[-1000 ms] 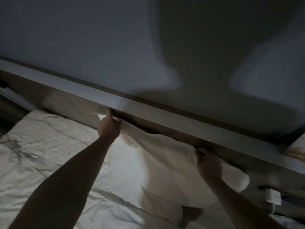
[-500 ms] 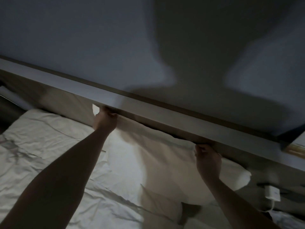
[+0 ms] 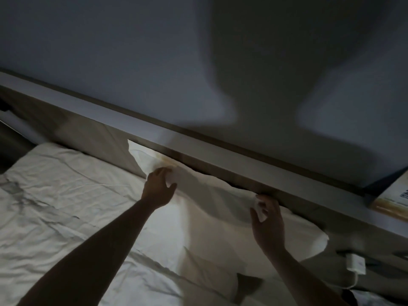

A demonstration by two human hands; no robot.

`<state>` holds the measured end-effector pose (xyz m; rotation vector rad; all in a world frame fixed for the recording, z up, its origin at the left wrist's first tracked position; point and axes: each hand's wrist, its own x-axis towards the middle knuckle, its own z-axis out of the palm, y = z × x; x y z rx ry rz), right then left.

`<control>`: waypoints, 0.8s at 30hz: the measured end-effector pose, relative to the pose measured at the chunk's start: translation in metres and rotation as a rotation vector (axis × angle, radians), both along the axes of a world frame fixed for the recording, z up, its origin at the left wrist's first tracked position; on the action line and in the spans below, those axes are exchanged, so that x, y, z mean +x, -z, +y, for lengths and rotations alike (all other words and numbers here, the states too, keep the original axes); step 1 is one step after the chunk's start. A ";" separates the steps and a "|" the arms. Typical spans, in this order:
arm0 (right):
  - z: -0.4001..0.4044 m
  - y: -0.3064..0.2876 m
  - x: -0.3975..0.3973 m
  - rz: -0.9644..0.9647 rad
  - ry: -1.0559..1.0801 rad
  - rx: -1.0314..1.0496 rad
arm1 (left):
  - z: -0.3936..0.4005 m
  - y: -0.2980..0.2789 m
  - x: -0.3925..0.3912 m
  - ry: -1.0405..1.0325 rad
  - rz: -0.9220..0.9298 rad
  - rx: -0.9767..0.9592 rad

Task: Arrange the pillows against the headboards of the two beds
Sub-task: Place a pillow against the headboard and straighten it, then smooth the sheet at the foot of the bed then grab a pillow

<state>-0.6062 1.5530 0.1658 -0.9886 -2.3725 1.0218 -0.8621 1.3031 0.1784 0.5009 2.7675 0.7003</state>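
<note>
A white pillow [image 3: 209, 219] leans upright against the wooden headboard [image 3: 88, 138], its top edge tucked under the headboard's pale ledge [image 3: 220, 156]. My left hand [image 3: 157, 188] hovers at the pillow's upper left corner; its fingers are loosely spread and the fingertips just touch the fabric. Further right, my right hand [image 3: 268, 221] is at the top edge with its fingers fanned out, and cloth shows between them. Neither hand grips the pillow. A second pillow [image 3: 205, 268] lies flatter in front of it, partly in shadow.
Wrinkled white bedding [image 3: 55, 206] covers the mattress to the left. A white plug adapter [image 3: 356, 263] with a cable hangs at the bed's right side. A box [image 3: 393, 199] sits on the ledge at far right. The room is dim.
Both hands gripped the pillow's top edge up under the ledge before. They have let go and drawn back a little, fingers now spread. The pillow stays leaning on the headboard.
</note>
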 end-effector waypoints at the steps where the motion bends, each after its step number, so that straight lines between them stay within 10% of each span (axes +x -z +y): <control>1: -0.001 -0.003 0.000 -0.003 -0.013 -0.016 | -0.001 -0.003 0.008 -0.015 0.005 0.030; 24: -0.065 -0.094 0.090 -0.248 -0.694 -0.668 | -0.170 -0.104 0.375 -0.676 -0.304 0.572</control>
